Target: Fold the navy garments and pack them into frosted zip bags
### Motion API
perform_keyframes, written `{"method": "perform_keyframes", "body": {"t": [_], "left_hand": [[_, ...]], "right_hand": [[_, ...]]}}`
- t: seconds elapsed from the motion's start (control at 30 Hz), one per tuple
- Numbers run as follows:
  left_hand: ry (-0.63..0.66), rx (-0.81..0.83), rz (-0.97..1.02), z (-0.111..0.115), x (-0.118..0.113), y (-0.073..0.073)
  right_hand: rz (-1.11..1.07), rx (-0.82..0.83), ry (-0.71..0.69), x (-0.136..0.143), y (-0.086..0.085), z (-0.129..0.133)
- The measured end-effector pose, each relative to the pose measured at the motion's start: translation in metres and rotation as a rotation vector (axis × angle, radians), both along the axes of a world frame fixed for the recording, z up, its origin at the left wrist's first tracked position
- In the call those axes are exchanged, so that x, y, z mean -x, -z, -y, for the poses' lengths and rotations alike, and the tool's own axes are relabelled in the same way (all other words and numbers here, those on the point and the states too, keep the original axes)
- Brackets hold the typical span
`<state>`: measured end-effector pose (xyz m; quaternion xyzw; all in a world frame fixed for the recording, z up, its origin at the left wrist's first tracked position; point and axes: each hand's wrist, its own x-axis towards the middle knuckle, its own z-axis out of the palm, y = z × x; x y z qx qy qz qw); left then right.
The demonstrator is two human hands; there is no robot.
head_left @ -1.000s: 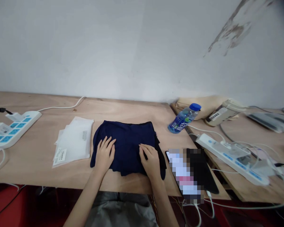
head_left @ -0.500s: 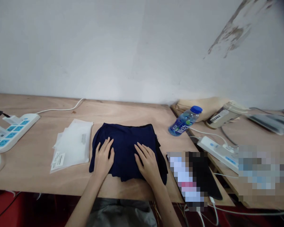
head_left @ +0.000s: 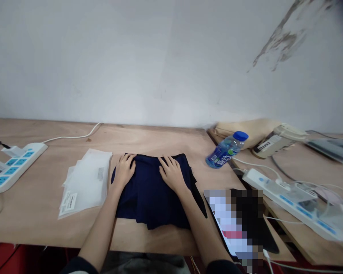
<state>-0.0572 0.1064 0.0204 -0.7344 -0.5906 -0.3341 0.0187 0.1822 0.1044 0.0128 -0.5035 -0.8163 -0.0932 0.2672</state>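
Note:
A dark navy cloth [head_left: 157,194], its kind of garment not clear, lies spread on the wooden table in front of me. Black fabric shows from under its right side. My left hand [head_left: 125,170] rests on the cloth's far left part, fingers stretched out and pointing away from me. On the far right part lies my right hand [head_left: 173,173], fingers spread over the fabric. Neither hand grips anything. Left of the cloth is a small pile of translucent plastic bags [head_left: 87,180] with printed labels.
A power strip [head_left: 20,165] with plugs sits at the left. To the right are a blue-capped bottle [head_left: 226,150], a coffee cup [head_left: 277,140], a tan pouch [head_left: 246,129], a second power strip [head_left: 291,205] with cables, and a blurred-out phone [head_left: 228,224] beside a dark device.
Both hands have slid forward over the cloth, from its middle to near its far edge. The view has shifted slightly, so the table sits lower in the picture.

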Motion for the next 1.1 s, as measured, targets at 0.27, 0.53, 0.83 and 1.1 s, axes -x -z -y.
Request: {"method": "perform_keyframes", "body": {"t": [0.27, 0.53, 0.83, 1.1], "left_hand": [[0.002, -0.013, 0.03, 0.007, -0.003, 0.003], [-0.087, -0.041, 0.05, 0.005, 0.005, 0.003], [-0.234, -0.024, 0.133, 0.0, 0.025, 0.004], [-0.246, 0.033, 0.13, -0.012, 0.035, -0.014]], "right_hand": [[-0.013, -0.033, -0.012, -0.003, 0.009, -0.001], [-0.077, -0.032, 0.055, -0.009, 0.0, 0.002], [-0.202, -0.075, 0.217, -0.054, 0.007, -0.013], [-0.176, -0.046, -0.01, -0.067, -0.021, -0.025]]}}
